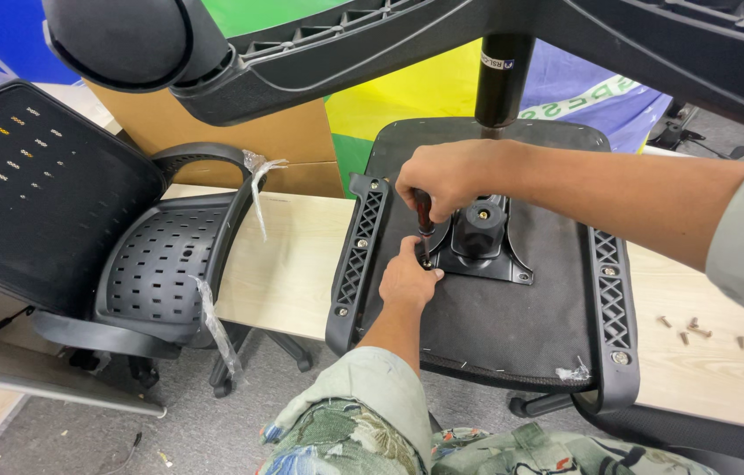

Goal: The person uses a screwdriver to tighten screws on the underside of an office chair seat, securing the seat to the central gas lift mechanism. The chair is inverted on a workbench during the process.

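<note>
Both hands work one corner: right hand (pixel 449 179) grips the screwdriver (pixel 424 215) upright, left hand (pixel 407 280) pinches the screw at the mounting plate's (pixel 483 249) nine o'clock, so keep it plumb.

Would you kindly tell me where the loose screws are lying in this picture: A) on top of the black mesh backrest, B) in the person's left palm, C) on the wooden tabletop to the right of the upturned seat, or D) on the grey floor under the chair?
C: several small loose screws lie scattered on the wooden tabletop, just right of the upturned seat and its side bracket.
</note>
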